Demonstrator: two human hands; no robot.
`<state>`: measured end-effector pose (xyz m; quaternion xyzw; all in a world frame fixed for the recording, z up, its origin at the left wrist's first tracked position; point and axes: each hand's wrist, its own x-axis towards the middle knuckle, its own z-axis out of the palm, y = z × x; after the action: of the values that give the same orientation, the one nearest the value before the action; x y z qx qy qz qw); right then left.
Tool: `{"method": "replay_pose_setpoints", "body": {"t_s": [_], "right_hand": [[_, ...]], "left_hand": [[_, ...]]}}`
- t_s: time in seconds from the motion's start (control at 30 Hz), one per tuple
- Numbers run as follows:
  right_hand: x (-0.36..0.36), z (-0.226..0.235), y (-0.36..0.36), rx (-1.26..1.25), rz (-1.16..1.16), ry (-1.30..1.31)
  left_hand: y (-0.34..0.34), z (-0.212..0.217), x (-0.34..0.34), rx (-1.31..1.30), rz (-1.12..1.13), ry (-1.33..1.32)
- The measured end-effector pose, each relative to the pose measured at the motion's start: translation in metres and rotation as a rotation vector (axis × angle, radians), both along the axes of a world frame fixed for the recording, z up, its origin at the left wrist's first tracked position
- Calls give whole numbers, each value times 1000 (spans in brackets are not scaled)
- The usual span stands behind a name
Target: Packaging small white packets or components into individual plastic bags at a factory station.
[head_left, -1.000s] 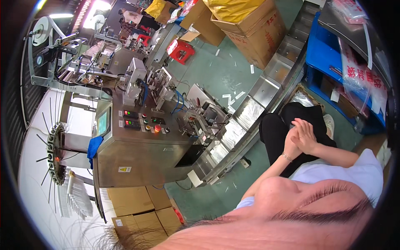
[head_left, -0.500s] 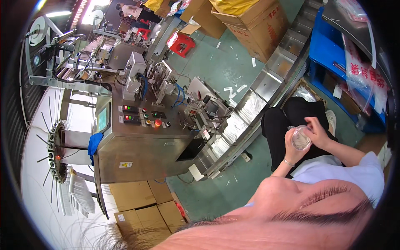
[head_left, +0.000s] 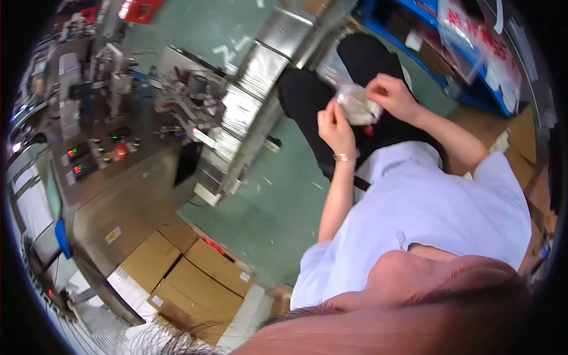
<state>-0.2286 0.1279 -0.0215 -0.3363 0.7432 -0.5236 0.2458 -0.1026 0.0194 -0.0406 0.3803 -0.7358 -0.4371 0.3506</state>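
Above my lap, both hands hold a crumpled clear plastic bag (head_left: 358, 105) with something whitish showing in it; blur hides what that is. My left hand (head_left: 336, 127), with a bracelet at the wrist, pinches the bag's near left side between thumb and fingers. On the other side my right hand (head_left: 393, 99) has its fingers curled and closed at the bag's upper right edge. A small red patch shows just under the bag. More clear plastic (head_left: 334, 68) lies between my knees, beyond the bag.
A metal conveyor trough (head_left: 242, 106) with white packets in its compartments runs along my left. Beyond it stands a steel machine (head_left: 112, 183) with buttons and displays. Cardboard boxes (head_left: 195, 290) lie at the lower left. To my right is a blue plastic bin (head_left: 408, 56) with plastic bags over it.
The view has swung, so the machine sits farther left and my torso shows more. My hands have moved apart, and the bag is now spread between them.
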Motion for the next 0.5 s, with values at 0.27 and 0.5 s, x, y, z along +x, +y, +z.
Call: {"method": "replay_pose_setpoints", "body": {"t_s": [0.27,0.5], "right_hand": [[8,8,-5,-136,414,416],[27,-28,-18,317,584,271]], "left_hand": [[14,-8,5,132,-79,-69],[36,-15,10,-186,-95,93]]}}
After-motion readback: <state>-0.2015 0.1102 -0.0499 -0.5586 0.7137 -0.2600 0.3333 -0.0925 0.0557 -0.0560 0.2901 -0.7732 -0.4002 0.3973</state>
